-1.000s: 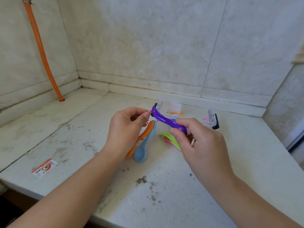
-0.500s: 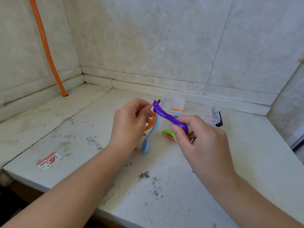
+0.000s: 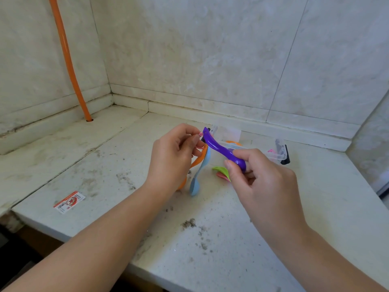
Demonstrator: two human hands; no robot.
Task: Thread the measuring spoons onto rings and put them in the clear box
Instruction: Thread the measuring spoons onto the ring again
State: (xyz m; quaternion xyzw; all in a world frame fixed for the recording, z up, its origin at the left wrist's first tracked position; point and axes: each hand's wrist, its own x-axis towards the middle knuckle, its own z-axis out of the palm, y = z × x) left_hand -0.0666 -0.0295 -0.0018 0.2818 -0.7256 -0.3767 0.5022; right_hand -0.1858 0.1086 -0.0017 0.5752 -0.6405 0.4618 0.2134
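Head view: right hand [image 3: 263, 182] pinches purple spoon [image 3: 221, 148]; left hand [image 3: 174, 157] pinches seemingly a pink ring [image 3: 200, 134].

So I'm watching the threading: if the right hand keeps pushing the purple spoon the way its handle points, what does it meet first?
Probably the small pink ring pinched in the left hand. The purple plastic spoon in the right hand has its handle tip right beside it; depth is unclear.

The bench [image 3: 273, 218] lay open in front and to the left, bare but for a small packet [image 3: 69, 201], while the clear box [image 3: 252, 147] and loose spoons [image 3: 222, 172] crowded the back, and walls [image 3: 189, 49] closed off the far corner.
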